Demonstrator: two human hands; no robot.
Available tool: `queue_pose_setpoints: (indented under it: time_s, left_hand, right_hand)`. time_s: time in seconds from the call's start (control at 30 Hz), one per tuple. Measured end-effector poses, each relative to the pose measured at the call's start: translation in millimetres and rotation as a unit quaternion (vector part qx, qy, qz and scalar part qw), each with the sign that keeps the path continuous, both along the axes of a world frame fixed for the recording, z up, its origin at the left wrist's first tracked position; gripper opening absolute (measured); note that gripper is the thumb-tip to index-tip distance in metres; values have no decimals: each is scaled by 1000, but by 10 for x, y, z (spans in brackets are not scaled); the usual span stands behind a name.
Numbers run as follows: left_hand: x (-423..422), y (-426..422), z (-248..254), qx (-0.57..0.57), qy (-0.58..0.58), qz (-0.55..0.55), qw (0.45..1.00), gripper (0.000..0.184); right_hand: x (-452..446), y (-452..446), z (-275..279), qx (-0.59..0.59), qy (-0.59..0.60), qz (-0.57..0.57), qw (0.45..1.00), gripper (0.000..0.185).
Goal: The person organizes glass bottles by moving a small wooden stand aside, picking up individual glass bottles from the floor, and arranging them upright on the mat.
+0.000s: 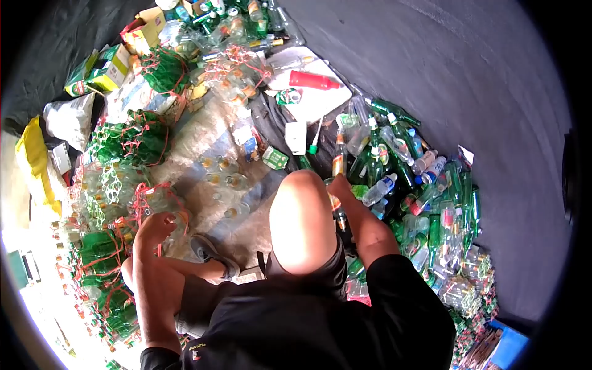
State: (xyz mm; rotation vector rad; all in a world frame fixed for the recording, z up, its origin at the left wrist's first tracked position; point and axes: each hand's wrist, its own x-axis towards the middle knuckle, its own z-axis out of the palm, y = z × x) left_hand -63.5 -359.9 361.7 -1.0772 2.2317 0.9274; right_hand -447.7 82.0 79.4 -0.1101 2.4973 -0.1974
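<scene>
My left hand point(158, 227) is over the left side, fingers loosely curved and apart, with nothing visible in it. Just beyond it is a bundle of clear bottles point(159, 200) tied with pink string. My right hand point(339, 184) is beside my raised knee point(303, 222), which hides part of the fingers. It appears closed around a brown glass bottle point(337, 209) with an orange label, its neck pointing down toward me. Another brown bottle point(339, 161) with a similar label lies just beyond that hand. Several clear bottles point(227, 179) stand on the ground sheet between my hands.
Loose green and clear bottles point(394, 154) pile up on the right against a dark wall point(512, 123). String-tied green bottles point(129, 137) line the left. Cardboard boxes point(145, 31) stand at the back left. A red bottle point(313, 80) rests on a white sheet point(324, 105).
</scene>
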Motion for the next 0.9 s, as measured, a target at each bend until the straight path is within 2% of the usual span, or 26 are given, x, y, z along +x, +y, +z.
queue_pose_setpoints:
  time_s: [0.07, 0.13, 0.23, 0.3, 0.4, 0.47, 0.5, 0.6, 0.63, 0.73, 0.77, 0.8, 0.9]
  left_hand:
    - [46, -26, 39, -9, -6, 10, 1000, 38]
    - [119, -78, -67, -8, 2, -30, 1000, 38]
    - [228, -131, -191, -19, 9, -35, 999, 36]
    - [252, -126, -178, -35, -5, -51, 998, 36]
    - [229, -65, -42, -53, -23, -59, 997, 36]
    - [263, -101, -110, -69, -3, -78, 995, 37]
    - [298, -115, -133, -85, 16, -101, 991, 37]
    - [252, -104, -97, -82, 3, -101, 992, 38]
    - [245, -98, -79, -80, 10, -101, 992, 37]
    - [235, -68, -34, -84, 26, -100, 991, 37]
    - [204, -33, 37, -75, 31, -88, 993, 38]
    - [185, 1, 88, -76, 33, -81, 993, 38]
    - [240, 19, 113, -77, 139, -93, 983, 26]
  right_hand:
    - [29, 28, -55, -25, 5, -5, 1000, 77]
    - [42, 71, -231, 14, 5, -14, 1000, 77]
    - [154, 63, 7, 5, 55, -15, 998, 73]
    - [153, 54, 20, -15, 39, -12, 999, 74]
    - [154, 139, -335, -46, 11, -8, 999, 78]
    - [187, 107, -416, -12, 59, 16, 998, 78]
    - [251, 75, -336, 6, 71, 1, 997, 66]
    - [229, 59, -433, -4, 52, -25, 998, 58]
    - [230, 77, -397, -4, 55, -20, 998, 53]
    - [296, 33, 188, -1, 23, 7, 1000, 52]
    - [244, 217, -54, -51, 43, 43, 997, 54]
    - [293, 236, 122, -15, 76, 38, 996, 52]
    - [410, 455, 698, -94, 191, 78, 974, 61]
